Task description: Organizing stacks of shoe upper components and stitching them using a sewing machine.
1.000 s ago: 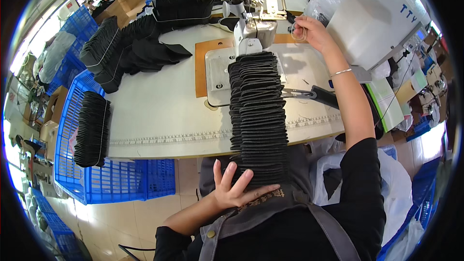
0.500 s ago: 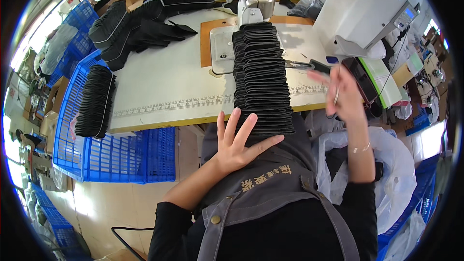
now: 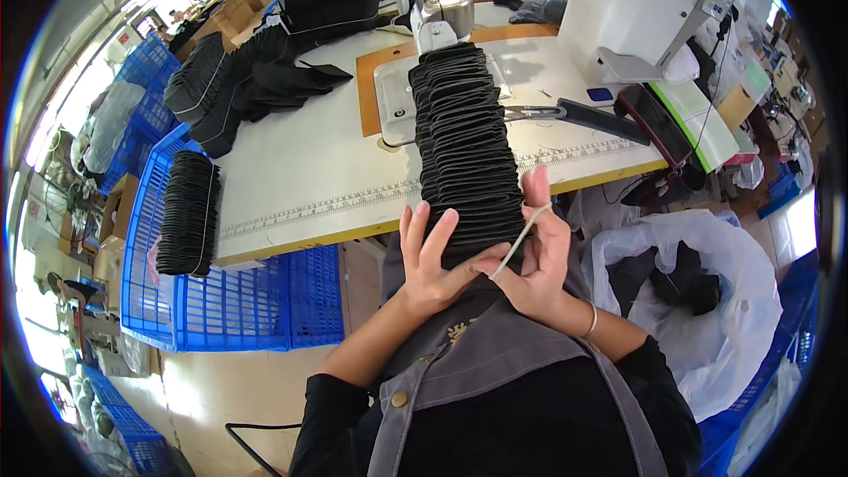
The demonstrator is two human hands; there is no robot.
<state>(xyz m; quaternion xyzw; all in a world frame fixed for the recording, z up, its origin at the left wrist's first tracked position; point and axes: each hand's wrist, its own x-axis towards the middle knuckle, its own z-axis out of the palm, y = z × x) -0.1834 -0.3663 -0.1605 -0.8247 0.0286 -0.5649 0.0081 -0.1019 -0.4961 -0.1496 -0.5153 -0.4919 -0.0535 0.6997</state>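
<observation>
The pale surface (image 3: pixel 291 185) spreads across the view, and the long stack of folded black pieces (image 3: pixel 468 150) lies over it, its near end reaching past the front edge toward the lap. The stack's long axis runs almost straight away from the person (the far end leans slightly left), up to the metal sewing arm (image 3: pixel 444 13). Seen from the fingers, then, nearly all of it lies ahead, with only the near end between the two hands.

The left hand (image 3: pixel 430 276) is at the near end's left corner, fingers spread, their tips overlapping that side, the thumb crossing below toward the right. The right hand (image 3: pixel 541 274) is just beside the opposite corner. Neither is clearly nearer; each has its own side.

Smallest is the thin pale band (image 3: pixel 521 241), pinched in the right fingers and drawn slantwise from the thumb up to the fingers, at the stack's right corner. Whether the left thumb also touches it, I cannot tell.
</observation>
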